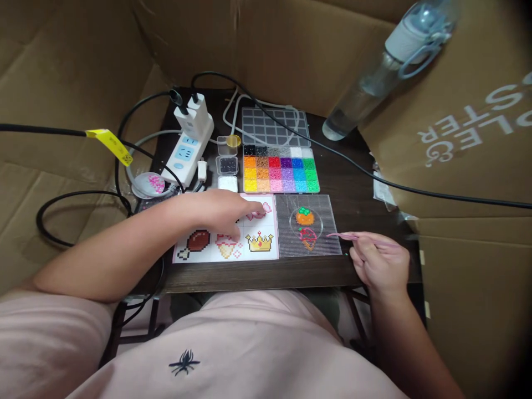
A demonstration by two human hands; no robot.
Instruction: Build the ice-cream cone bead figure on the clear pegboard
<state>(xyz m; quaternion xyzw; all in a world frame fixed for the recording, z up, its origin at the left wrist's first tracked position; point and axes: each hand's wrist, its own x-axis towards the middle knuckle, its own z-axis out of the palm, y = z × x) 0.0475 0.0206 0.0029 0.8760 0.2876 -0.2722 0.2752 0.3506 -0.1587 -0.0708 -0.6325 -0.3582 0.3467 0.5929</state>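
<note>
My left hand (pixel 222 211) rests over a printed pattern sheet (pixel 245 256), index finger stretched out to a pink pixel picture and thumb apart from it; it holds nothing. The sheet also shows a drumstick, an ice cream and a yellow crown. Pink tweezers (pixel 374 239) are gripped in my right hand (pixel 380 263), their tips pointing left at the edge of a clear pegboard (pixel 286 244). On the pegboard lie an orange bead figure with a green top (pixel 305 216) and, below it, a red and brown bead cone (pixel 308 238).
Behind the pegboard stands an open bead case (pixel 281 172) with many colours. Small boxes (pixel 227 165) sit left of it. A power strip (pixel 185 152), black cables and a dish of pink beads (pixel 150 184) are at the left, a water bottle (pixel 366 91) at the back right. Cardboard walls surround the table.
</note>
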